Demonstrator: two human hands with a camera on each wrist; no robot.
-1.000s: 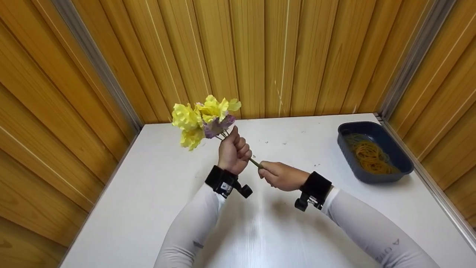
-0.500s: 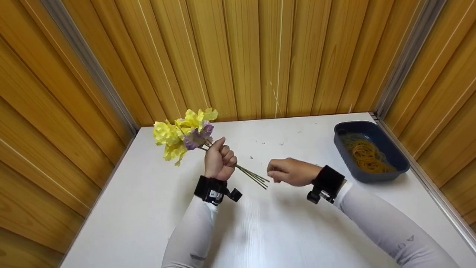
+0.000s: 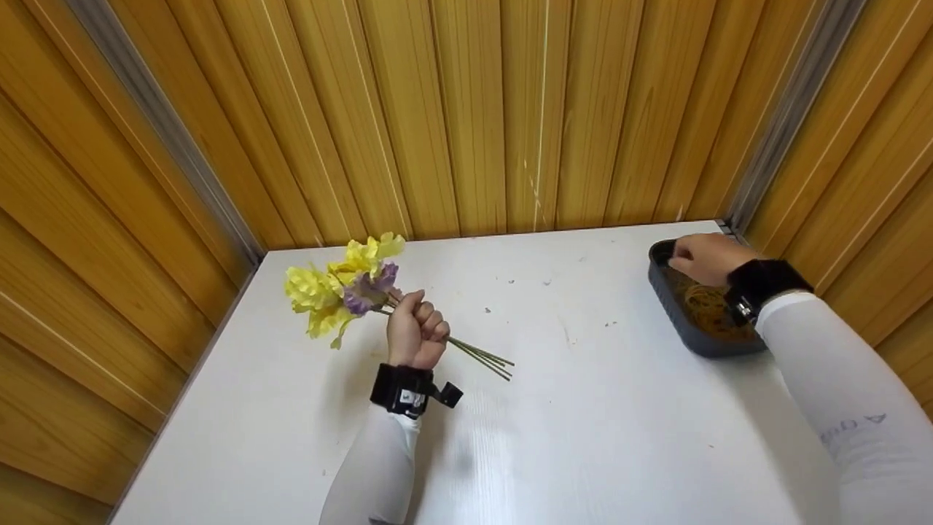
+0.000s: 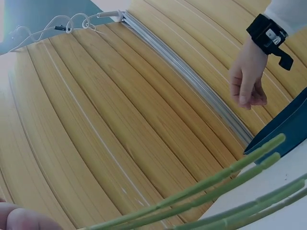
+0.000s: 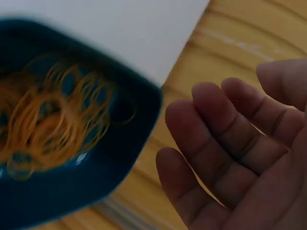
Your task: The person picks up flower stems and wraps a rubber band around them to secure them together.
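Observation:
My left hand [image 3: 417, 334] grips a bunch of yellow and purple flowers [image 3: 311, 288] in its curled fingers. The blossoms point to the upper left, and several green stems [image 3: 481, 355] stick out past the little-finger side. In the left wrist view the bare stem ends [image 4: 230, 172] stretch across the bottom. My right hand [image 3: 708, 257] hangs over the far end of a dark blue plastic box [image 3: 674, 313], its fingers loosely bent. Nothing lies between those fingers [image 5: 192, 129] in the right wrist view. A tangled heap of orange-yellow rubber bands [image 5: 53, 120] fills part of the box.
The white table [image 3: 583, 423] is bounded by yellow wood-grain panels [image 3: 466, 117] at the back and sides. Grey metal posts [image 3: 783, 95] stand in the corners. The box sits near the table's right edge. Small scraps [image 3: 611, 324] dot the tabletop.
My right hand has left the stem ends and moved right to above the box. The left hand has brought the flowers down and leftward, still gripping them.

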